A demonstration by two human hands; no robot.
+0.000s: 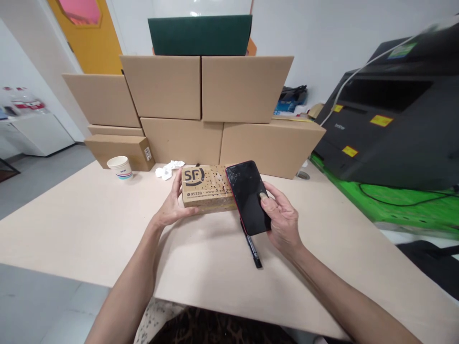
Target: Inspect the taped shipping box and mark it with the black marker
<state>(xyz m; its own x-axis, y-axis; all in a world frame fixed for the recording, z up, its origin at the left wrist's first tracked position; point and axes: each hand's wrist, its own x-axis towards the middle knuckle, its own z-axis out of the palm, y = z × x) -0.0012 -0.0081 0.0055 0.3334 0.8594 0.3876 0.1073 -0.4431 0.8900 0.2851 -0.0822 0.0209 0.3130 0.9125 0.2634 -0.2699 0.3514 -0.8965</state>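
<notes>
A small brown cardboard box (208, 188) with SF print and dark specks is gripped at its left end by my left hand (176, 203), the thumb along its near side. My right hand (283, 212) holds a smartphone (248, 198) with a dark screen and a red edge, thumb on the glass. The phone is tilted in front of the box's right end and hides it. Below the phone, a black pen (254, 251) lies on the table, its upper part covered by the phone.
Stacked cardboard boxes (181, 138) line the table's (107, 229) back, a dark green box (201, 36) on top. A paper cup (121, 167) and crumpled tissues (168, 170) stand left of the SF box. To the right, a black printer (387, 129) sits over a green surface (358, 196).
</notes>
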